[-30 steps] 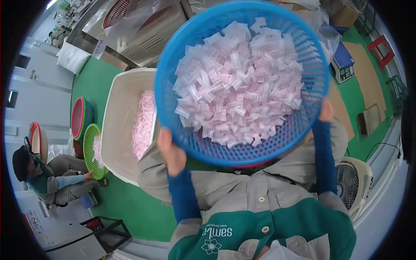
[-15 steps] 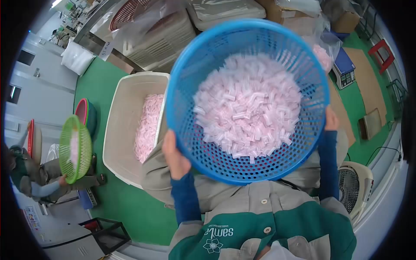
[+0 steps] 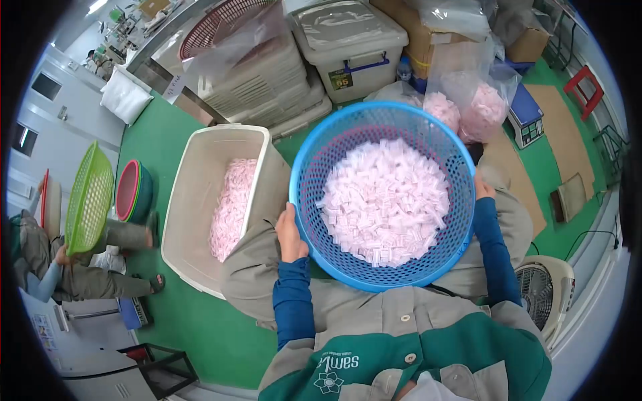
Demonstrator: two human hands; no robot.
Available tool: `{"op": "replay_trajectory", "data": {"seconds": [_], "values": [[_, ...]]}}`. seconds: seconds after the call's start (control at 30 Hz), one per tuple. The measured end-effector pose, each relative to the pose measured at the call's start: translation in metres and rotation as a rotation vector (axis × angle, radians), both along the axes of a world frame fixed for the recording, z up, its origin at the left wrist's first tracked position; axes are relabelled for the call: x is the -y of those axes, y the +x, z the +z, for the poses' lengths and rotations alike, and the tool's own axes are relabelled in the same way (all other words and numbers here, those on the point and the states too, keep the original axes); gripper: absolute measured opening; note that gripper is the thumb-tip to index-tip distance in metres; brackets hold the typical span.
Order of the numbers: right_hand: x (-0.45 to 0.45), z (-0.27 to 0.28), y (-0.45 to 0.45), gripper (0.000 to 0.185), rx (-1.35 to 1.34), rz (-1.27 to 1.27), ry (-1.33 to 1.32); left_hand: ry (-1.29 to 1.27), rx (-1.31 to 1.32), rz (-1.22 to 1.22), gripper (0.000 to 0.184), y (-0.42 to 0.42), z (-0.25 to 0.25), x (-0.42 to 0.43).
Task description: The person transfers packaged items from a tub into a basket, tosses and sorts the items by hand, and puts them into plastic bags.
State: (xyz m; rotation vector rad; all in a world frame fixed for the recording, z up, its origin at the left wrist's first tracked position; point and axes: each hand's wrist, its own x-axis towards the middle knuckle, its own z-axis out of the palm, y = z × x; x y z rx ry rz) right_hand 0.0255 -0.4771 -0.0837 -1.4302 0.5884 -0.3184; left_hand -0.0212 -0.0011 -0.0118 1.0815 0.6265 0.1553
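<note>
The blue basket (image 3: 344,264), filled with a mound of pale pink packets (image 3: 384,207), is between both hands over the lap; the left hand (image 3: 291,237) grips its near-left rim and the right hand (image 3: 483,186) its right rim. Just left of the left hand, the cream bin (image 3: 192,174) leaves little room beside the basket, its wall edge close to the knee. Farther left, past a stretch of green floor (image 3: 221,334), a co-worker's hand (image 3: 63,256) holds a green basket (image 3: 90,200). Beyond the hands, bags of pink pieces (image 3: 481,110) crowd the basket's far edge; behind the right hand stands a fan (image 3: 535,294). Compared with half a second ago, the blue basket is lower in view, uncovering the lidded box (image 3: 348,47) beyond, and the green basket's packets no longer show
</note>
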Motion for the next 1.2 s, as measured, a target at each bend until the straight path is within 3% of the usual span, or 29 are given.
{"op": "replay_trajectory", "data": {"seconds": [0.1,0.13,0.23,0.33,0.43,0.53,0.63,0.7,0.77,0.83,0.9,0.93,0.97,1.0,1.03,1.1,1.13,1.2], "values": [[0.029,0.005,-0.020,0.031,0.109,-0.021,-0.256,0.105,0.166,0.053,0.025,-0.008,0.041,0.004],[0.037,0.010,-0.028,0.030,0.144,-0.036,-0.321,0.005,0.181,0.021,0.024,-0.017,0.065,0.005],[0.007,0.090,-0.045,0.031,0.242,0.061,-0.036,-0.005,0.321,-0.001,0.018,-0.023,0.116,0.016],[0.033,-0.021,0.023,0.029,0.301,-0.075,-0.875,0.223,0.322,0.066,0.020,0.024,0.046,-0.006],[0.020,-0.032,0.049,0.025,0.155,0.142,-0.113,0.118,0.162,0.061,0.021,0.041,0.008,-0.010],[0.001,-0.030,0.033,0.028,0.181,0.058,0.031,0.054,0.073,0.040,0.023,0.023,-0.008,-0.011],[0.011,-0.018,0.011,0.032,-0.151,0.026,-0.009,0.038,0.033,0.001,0.026,0.014,-0.018,-0.010],[0.017,-0.021,-0.006,0.030,-0.054,-0.032,-0.022,-0.029,0.050,0.032,0.024,0.006,0.019,0.006],[0.036,-0.010,-0.020,0.033,0.094,-0.036,-0.088,0.085,0.147,0.002,0.023,-0.004,0.045,0.004],[0.029,0.044,-0.045,0.030,0.133,0.019,-0.085,0.029,0.225,0.025,0.023,-0.019,0.099,0.017],[0.017,0.060,-0.043,0.032,0.208,0.039,-0.119,0.066,0.323,0.028,0.019,-0.018,0.115,0.016],[0.016,0.048,-0.033,0.033,0.262,0.040,-0.297,0.083,0.373,0.029,0.017,-0.018,0.122,0.016],[0.021,0.016,-0.009,0.033,0.316,0.003,-0.722,0.095,0.364,0.042,0.016,-0.001,0.086,0.005],[0.024,-0.017,0.012,0.034,0.296,-0.019,-0.824,0.106,0.355,0.054,0.015,0.016,0.050,-0.005],[0.026,-0.046,0.027,0.035,0.244,-0.005,-0.795,0.117,0.346,0.066,0.015,0.034,0.015,-0.014],[0.047,-0.075,0.057,0.037,0.070,0.142,-0.175,0.055,0.267,0.061,0.017,0.033,0.024,-0.004],[0.057,-0.077,0.057,0.038,0.016,0.159,-0.047,0.024,0.228,0.058,0.018,0.032,0.030,0.002],[0.034,-0.054,0.034,0.039,-0.011,0.086,-0.063,0.006,0.153,0.060,0.020,0.016,0.022,0.000]]}}
